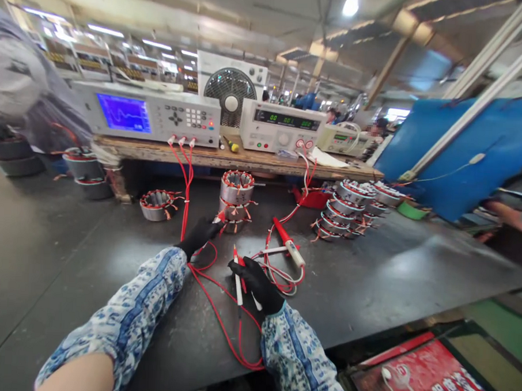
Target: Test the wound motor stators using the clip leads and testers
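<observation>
Both my hands wear black gloves below blue-patterned sleeves. My left hand (pixel 201 234) reaches to the base of a stack of two motor stators (pixel 235 201), its fingers pinched on a red lead clip beside the lower stator. My right hand (pixel 257 284) is closed around a white test probe with a red tip (pixel 238 281), held upright above the dark table (pixel 89 268). A second red-and-white probe (pixel 288 243) lies on the table just right of it, amid looped red cables (pixel 221 315).
A tester with a blue screen (pixel 152 117) and a second meter (pixel 282 127) stand on a wooden shelf (pixel 228 158), with a fan (pixel 230 89) behind. A single stator (pixel 157 205) lies left; several stators (pixel 351 208) are piled right. A person's arm (pixel 509 213) shows at far right.
</observation>
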Available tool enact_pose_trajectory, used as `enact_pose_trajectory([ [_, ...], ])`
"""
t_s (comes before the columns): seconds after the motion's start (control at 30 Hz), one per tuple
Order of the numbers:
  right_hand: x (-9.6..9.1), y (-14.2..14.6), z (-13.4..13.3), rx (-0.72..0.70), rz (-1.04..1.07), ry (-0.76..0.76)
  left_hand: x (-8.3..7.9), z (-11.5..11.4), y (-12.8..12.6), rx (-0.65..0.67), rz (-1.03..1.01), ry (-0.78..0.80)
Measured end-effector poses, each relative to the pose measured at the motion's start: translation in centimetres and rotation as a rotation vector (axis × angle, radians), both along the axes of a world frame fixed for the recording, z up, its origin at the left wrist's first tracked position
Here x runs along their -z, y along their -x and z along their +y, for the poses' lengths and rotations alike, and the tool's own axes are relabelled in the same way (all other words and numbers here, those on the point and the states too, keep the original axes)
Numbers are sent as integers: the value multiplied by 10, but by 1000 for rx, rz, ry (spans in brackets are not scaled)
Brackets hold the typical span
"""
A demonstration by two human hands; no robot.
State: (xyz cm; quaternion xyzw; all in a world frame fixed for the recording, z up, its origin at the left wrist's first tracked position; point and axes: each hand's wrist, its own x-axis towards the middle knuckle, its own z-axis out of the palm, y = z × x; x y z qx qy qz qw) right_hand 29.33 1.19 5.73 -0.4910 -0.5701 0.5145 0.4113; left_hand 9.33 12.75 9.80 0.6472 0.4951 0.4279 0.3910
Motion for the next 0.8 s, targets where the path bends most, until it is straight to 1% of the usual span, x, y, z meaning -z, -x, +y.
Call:
enact_pose_trajectory([
  [0.07, -14, -7, -2, 63, -131, -123, 6, -15, -3, 18, -18, 15],
  [0.1, -23, -11, -2, 132, -239, -223, 9, -23, -4, 28, -29, 26],
  [0.2, -47, -29, 0, 377, -608, -585, 17, -52, -2, 51, -67, 61],
  [0.27, -59, -37, 1, 439, -785, -756, 21, -76, 1, 76, -98, 85],
  [0.33, -68, -39, 1, 409, -894, -808, 22, -103, 6, 154, -107, 145],
  [0.4, -73, -34, 0, 357, -943, -786, 17, -130, 14, 256, -83, 241],
  [0.43, -74, -29, -2, 335, -952, -766, 12, -141, 19, 279, -71, 275],
  [0.47, -75, -25, -3, 317, -955, -748, 5, -151, 25, 265, -63, 282],
  [0.5, -76, -21, -5, 303, -949, -735, -2, -158, 31, 214, -57, 263],
  [0.57, -79, -18, -7, 255, -910, -725, -20, -164, 42, 59, -8, 157],
  [0.63, -88, -22, -8, 193, -844, -748, -37, -161, 51, -73, 124, 1],
  [0.67, -95, -26, -8, 191, -821, -775, -44, -156, 53, -110, 209, -82],
  [0.73, -115, -32, -4, 217, -835, -863, -56, -146, 52, -139, 349, -230],
  [0.77, -127, -33, -1, 214, -867, -919, -60, -141, 50, -143, 398, -279],
  [0.8, -139, -32, 4, 181, -914, -970, -64, -137, 48, -147, 436, -309],
])
